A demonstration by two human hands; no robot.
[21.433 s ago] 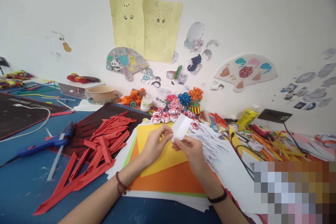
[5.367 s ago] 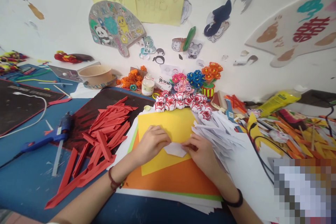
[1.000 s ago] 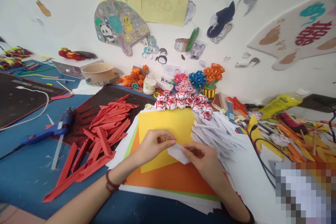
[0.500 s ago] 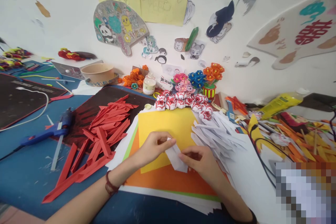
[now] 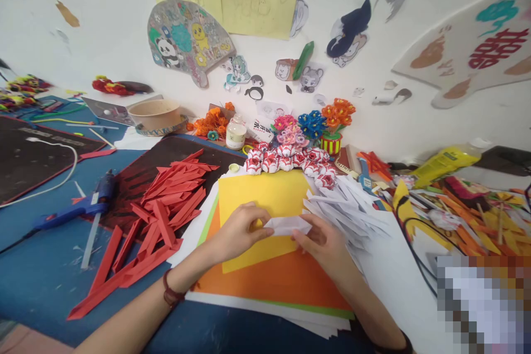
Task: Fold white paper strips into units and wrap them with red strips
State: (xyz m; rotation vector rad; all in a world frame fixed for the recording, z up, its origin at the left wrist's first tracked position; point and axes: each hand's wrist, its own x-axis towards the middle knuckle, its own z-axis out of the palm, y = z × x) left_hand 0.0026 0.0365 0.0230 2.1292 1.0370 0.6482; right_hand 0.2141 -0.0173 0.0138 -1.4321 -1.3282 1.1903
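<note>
A small folded white paper strip [image 5: 287, 225] is stretched level between my two hands, above the yellow sheet [image 5: 257, 193]. My left hand [image 5: 244, 230] pinches its left end between thumb and fingers. At its right end, my right hand [image 5: 321, 238] grips it with thumb below and fingers behind. Beneath the yellow sheet lies an orange sheet [image 5: 265, 282] on a stack of other paper. Many folded white strips [image 5: 348, 213] are heaped just right of my right hand. Folded red strips [image 5: 166, 204] form a pile to the left.
A blue glue gun [image 5: 89, 204] with its cord lies at the left. Behind the sheets stand red-and-white folded paper pieces [image 5: 286, 160], a jar [image 5: 235, 135] and a beige bowl [image 5: 153, 113]. A yellow bottle [image 5: 450, 163] leans among paper scraps [image 5: 473, 227] at the right.
The white paper strip has turned from a steep slant to nearly level and risen slightly. My right hand has moved up and right along with it; both hands still grip it.
</note>
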